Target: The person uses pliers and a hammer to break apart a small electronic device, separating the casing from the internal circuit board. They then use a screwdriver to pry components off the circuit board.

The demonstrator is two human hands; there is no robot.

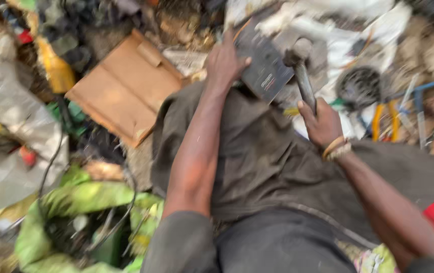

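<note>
from the head camera, looking down over my lap, i see my left hand (224,63) pressed onto the near edge of a dark flat panel (266,64), fingers spread and clamped over it rather than loose. the panel sits tilted, its long axis running from the upper left toward the lower right, resting just past my knee. my right hand (322,124) is wrapped tight around the handle of a hammer (302,71); the handle rises up and slightly left from the fist, and the head hangs just beside the panel's right edge, maybe touching, the blur won't let me say. so the panel lies up and to the left of my right hand, and the left hand is the nearer one. a brown board (126,88) lies well off to the left among scrap, with yellow-handled pliers (383,119) to the right.
</note>
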